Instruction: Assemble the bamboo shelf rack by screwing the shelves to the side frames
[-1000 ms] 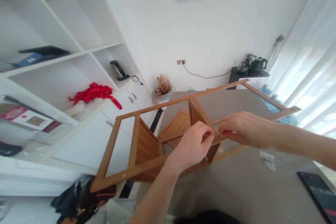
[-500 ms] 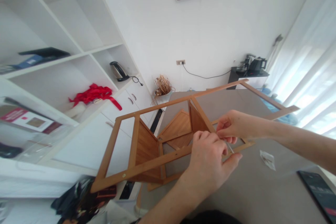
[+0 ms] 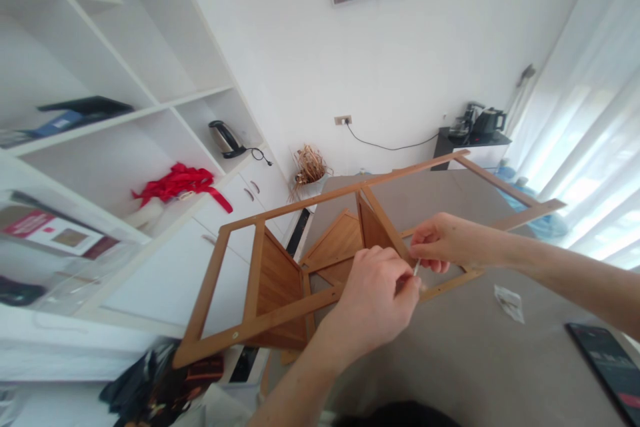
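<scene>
A wooden folding frame (image 3: 295, 310) with slatted-looking brown panels lies on its side across the table. My left hand (image 3: 379, 293) is closed at its near rail, thumb and fingers pinched on the lower end of a thin pale metal rod (image 3: 417, 268). From the right, my right hand (image 3: 435, 243) is pinched at the rod's upper end, close against the rail. Both hands hide the part of the rail between them. What the rod's tip touches cannot be seen.
The grey table (image 3: 480, 360) carries a small clear plastic packet (image 3: 509, 303) and a black phone (image 3: 603, 363) at the right. White shelves (image 3: 165, 107) with a kettle (image 3: 226, 139) and red ribbon (image 3: 180, 183) stand left. Water bottles (image 3: 547, 225) are beyond the frame.
My left thumb has come in from being stretched out and now meets the fingers at the rod. The rod is turned to a steeper angle. My right hand stays nearly in place.
</scene>
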